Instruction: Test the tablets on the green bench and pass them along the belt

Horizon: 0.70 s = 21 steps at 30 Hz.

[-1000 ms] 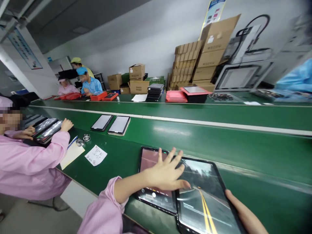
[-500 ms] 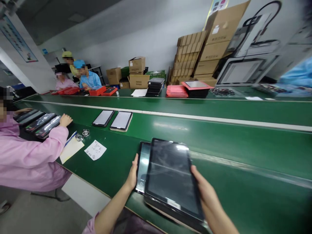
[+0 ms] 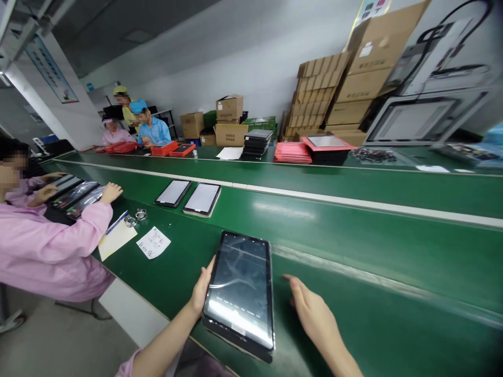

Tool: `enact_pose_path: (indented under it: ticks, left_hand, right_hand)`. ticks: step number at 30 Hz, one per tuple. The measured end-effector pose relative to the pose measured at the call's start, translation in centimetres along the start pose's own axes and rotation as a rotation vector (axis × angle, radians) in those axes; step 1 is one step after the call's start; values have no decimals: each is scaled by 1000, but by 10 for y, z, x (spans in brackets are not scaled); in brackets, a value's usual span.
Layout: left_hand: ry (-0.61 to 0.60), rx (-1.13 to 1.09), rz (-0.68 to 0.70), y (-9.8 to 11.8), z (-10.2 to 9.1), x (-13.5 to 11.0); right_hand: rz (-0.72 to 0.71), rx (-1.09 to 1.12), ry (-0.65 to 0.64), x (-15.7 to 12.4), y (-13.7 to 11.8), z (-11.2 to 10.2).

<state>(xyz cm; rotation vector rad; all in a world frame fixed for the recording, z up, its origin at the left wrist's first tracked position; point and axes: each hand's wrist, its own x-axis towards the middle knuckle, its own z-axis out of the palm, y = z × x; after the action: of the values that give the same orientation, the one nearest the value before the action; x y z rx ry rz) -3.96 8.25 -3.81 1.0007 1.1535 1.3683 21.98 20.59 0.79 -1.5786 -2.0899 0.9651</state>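
Note:
A stack of tablets point(image 3: 239, 277), its top screen dark and glossy, lies on the green workbench in front of me. My left hand point(image 3: 202, 288) holds the stack along its left edge, thumb at the side and the other fingers mostly hidden. To the right of the stack, apart from it, my right hand point(image 3: 312, 309) is over the bench with nothing in it. Its index finger stretches toward the tablets while the other fingers are partly curled.
Two tablets with pale screens point(image 3: 173, 192) lie farther back. Left of me are a handwritten note point(image 3: 153, 242), yellowish paper point(image 3: 116, 242) and small metal pieces point(image 3: 135, 217). A co-worker in a pink sleeve point(image 3: 84, 225) handles wrapped devices. A white rail point(image 3: 275, 194) crosses the bench.
The upper tablets moved left onto the tablet beside my left hand, so they now line up as one stack. My right hand has let go and drawn away to the right.

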Motion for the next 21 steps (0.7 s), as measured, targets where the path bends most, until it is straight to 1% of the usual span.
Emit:
enact_pose_path:
  ticks: [2, 3, 4, 5, 6, 8, 9, 11, 13, 16, 18, 21]
  left_hand:
    - [42, -111, -8, 1, 0, -16]
    - [63, -124, 3, 1, -2, -27]
    - [69, -66, 17, 2, -5, -40]
    - [74, 41, 51, 3, -9, -52]
    - [40, 189, 75, 3, -13, -64]
    - [-20, 436, 75, 3, -20, -81]
    - [-23, 529, 67, 2, -22, -84]
    - [37, 647, 60, 0, -20, -81]
    - [110, 716, 78, -3, -13, -66]
    - [143, 755, 77, -8, 4, -28]
    - [153, 752, 67, -11, 16, 6]
    - [172, 741, 113, -10, 36, 70]
  right_hand:
    - [-1, 97, -97, -7, 20, -7]
    - [-19, 149, -140, -12, 30, -10]
    - [-47, 194, -172, -16, 39, -12]
    - [-84, 225, -188, -21, 46, -15]
    - [-123, 239, -191, -26, 51, -17]
    - [-183, 212, -170, -33, 58, -21]
    - [-204, 180, -151, -36, 59, -22]
    - [-244, 113, -105, -39, 61, -22]
    - [-291, 71, -58, -40, 63, -20]
    - [-339, 49, 29, -40, 68, -17]
    - [-345, 49, 110, -40, 73, -17]
    - [-338, 73, 221, -38, 78, -22]
